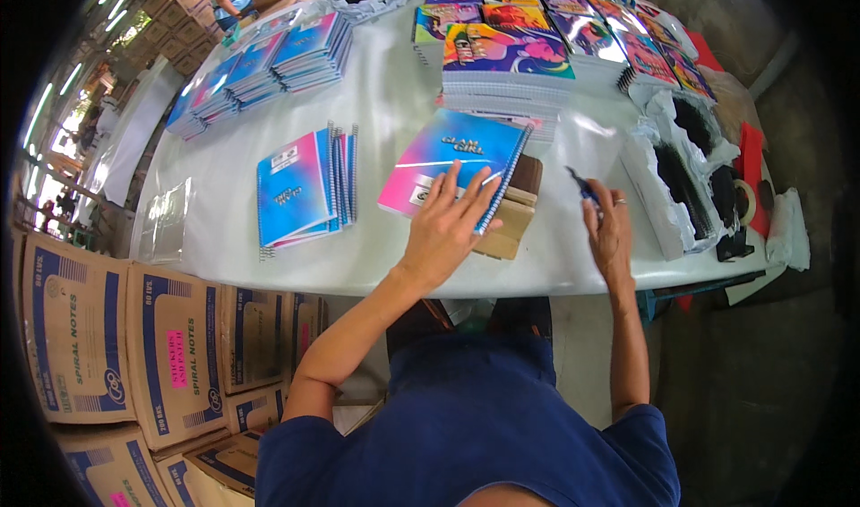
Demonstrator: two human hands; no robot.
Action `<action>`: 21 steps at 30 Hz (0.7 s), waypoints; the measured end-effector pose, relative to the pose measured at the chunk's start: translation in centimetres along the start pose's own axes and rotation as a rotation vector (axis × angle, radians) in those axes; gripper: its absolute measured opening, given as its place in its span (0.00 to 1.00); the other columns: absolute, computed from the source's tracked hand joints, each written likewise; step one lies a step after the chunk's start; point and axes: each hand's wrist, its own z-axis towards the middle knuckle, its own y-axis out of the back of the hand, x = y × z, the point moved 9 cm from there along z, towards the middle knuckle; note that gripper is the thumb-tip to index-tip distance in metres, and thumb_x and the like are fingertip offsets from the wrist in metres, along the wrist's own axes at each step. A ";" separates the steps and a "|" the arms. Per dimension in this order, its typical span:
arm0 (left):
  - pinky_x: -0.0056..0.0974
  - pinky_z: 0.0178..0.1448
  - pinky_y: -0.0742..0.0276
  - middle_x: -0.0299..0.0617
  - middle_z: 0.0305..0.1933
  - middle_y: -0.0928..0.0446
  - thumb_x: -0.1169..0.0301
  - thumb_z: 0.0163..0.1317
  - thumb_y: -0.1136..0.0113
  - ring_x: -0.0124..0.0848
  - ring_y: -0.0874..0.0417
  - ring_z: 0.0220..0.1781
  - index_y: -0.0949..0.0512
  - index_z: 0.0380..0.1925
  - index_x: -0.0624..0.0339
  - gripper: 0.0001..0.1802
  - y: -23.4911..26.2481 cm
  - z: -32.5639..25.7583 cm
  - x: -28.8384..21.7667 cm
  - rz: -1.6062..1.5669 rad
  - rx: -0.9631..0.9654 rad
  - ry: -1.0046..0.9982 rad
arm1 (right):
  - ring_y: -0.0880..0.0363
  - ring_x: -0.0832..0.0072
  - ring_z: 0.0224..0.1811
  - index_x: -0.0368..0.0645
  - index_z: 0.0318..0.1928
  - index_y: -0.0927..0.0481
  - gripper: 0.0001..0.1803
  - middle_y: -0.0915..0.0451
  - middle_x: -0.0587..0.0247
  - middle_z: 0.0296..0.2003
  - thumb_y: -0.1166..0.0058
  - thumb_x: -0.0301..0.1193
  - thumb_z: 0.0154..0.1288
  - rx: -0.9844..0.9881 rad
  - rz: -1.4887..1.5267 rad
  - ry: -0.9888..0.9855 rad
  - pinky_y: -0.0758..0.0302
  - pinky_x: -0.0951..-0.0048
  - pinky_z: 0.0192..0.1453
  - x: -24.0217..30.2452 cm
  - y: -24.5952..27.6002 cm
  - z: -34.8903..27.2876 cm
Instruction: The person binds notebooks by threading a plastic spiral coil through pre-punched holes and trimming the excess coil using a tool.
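Notebook [452, 162] under flat left hand [445, 223]

Stacked cardboard boxes [116, 346] at lower left, beside the table: brown w/ blue panels & borders, rectangular. One box has a pink rectangular label [176, 358] on its front; another pink label [119, 499] on a box at the bottom edge.

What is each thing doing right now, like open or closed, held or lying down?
Pink and blue notebook: closed, lying tilted on a brown block, left hand flat on it.
Small dark tool: held in the right hand.
Brown block: resting on the white table.
Notebook stack: closed, lying flat.
Cardboard boxes: closed, stacked.
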 end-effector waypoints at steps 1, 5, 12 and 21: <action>0.54 0.70 0.37 0.43 0.69 0.32 0.61 0.60 0.36 0.56 0.37 0.72 0.32 0.65 0.59 0.34 0.2 -0.1 0.1 0.009 0.011 0.012 | 0.25 0.57 0.44 0.47 0.59 0.24 0.21 0.27 0.49 0.44 0.43 0.30 0.65 -0.026 0.115 0.086 0.27 0.63 0.49 3.0 0.8 -1.0; 0.54 0.71 0.39 0.44 0.70 0.33 0.64 0.62 0.38 0.57 0.37 0.71 0.35 0.67 0.59 0.34 0.4 -0.2 -0.2 0.024 -0.013 0.023 | 0.26 0.57 0.46 0.47 0.59 0.23 0.23 0.27 0.50 0.45 0.41 0.32 0.63 0.096 0.306 0.171 0.26 0.61 0.50 10.8 1.5 -4.5; 0.56 0.70 0.39 0.45 0.70 0.33 0.68 0.61 0.38 0.59 0.37 0.71 0.39 0.69 0.59 0.36 0.2 0.4 -0.4 -0.024 0.035 0.025 | 0.26 0.59 0.46 0.46 0.58 0.22 0.24 0.29 0.52 0.46 0.39 0.30 0.59 0.056 0.146 0.253 0.27 0.61 0.49 11.9 1.6 -4.9; 0.58 0.70 0.39 0.43 0.70 0.33 0.72 0.58 0.39 0.54 0.34 0.70 0.35 0.68 0.56 0.35 0.2 -0.8 -0.2 0.035 -0.011 -0.016 | 0.26 0.65 0.32 0.41 0.53 0.20 0.15 0.26 0.54 0.29 0.46 0.34 0.70 0.675 0.586 -0.123 0.28 0.68 0.39 10.3 -2.4 -4.3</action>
